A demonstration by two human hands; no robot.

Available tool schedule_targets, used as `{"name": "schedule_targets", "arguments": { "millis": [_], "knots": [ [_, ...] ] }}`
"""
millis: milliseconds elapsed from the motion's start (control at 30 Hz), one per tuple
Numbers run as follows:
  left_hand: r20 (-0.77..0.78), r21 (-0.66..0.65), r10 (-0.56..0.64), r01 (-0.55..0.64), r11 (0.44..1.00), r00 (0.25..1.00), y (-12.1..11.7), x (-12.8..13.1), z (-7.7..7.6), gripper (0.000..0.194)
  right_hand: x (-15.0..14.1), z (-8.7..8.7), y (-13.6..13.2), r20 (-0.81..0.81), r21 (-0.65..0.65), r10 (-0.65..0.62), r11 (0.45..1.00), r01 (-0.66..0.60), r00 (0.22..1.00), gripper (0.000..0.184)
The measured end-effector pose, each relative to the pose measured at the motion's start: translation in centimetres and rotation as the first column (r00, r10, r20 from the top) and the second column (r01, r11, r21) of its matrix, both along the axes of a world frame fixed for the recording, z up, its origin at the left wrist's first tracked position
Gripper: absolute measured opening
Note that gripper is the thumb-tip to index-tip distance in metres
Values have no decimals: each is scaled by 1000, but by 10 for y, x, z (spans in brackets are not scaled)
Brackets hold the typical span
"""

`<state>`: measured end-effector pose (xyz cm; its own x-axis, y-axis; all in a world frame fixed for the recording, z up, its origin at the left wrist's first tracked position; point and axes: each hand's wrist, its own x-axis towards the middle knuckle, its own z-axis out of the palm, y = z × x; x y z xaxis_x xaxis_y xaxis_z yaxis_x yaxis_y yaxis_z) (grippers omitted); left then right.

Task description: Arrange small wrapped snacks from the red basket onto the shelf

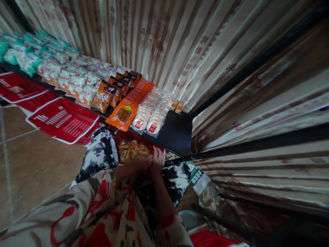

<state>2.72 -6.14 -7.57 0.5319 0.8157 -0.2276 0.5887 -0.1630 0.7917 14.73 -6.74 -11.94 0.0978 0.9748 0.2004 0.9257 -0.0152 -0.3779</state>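
Observation:
In the head view my left hand and my right hand meet above the near right side of a red basket. Small gold-wrapped packets lie in the basket, beside and beyond my left hand. My right hand's fingers are closed together, and whatever they pinch is too small and dark to make out. The left fingers are hidden by the right hand. Just beyond the hands, a black shelf holds two rows of round white crackers in clear wrap and two small gold packets.
Left along the shelf stand flat orange bags, orange-black bags, white snack bags and green bags. Red baskets hang below its front edge. Black bars cross the pleated curtain at right. A green-white package lies low.

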Motion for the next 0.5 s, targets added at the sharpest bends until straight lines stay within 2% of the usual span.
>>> {"name": "schedule_targets", "arguments": {
  "millis": [67,133,167,367,500],
  "knots": [
    [-44,-29,11,-12,1000,999,1,-7,-17,25,-1,-8,-1,82,-237,80,970,-59,993,38],
    [-72,-105,54,-61,993,996,-1,-11,-27,20,-1,-14,0,176,-433,114,901,-27,978,32],
    [-86,-140,71,-82,987,994,-2,-12,-31,18,0,-16,1,213,-487,119,873,0,970,29],
    [-229,-174,116,-158,972,967,-12,-23,-45,16,-3,-25,2,259,-587,136,808,44,956,28],
    [-340,-149,64,-120,982,938,-12,-24,-53,20,-6,-29,2,260,-639,170,769,38,950,28]
  ]
}}
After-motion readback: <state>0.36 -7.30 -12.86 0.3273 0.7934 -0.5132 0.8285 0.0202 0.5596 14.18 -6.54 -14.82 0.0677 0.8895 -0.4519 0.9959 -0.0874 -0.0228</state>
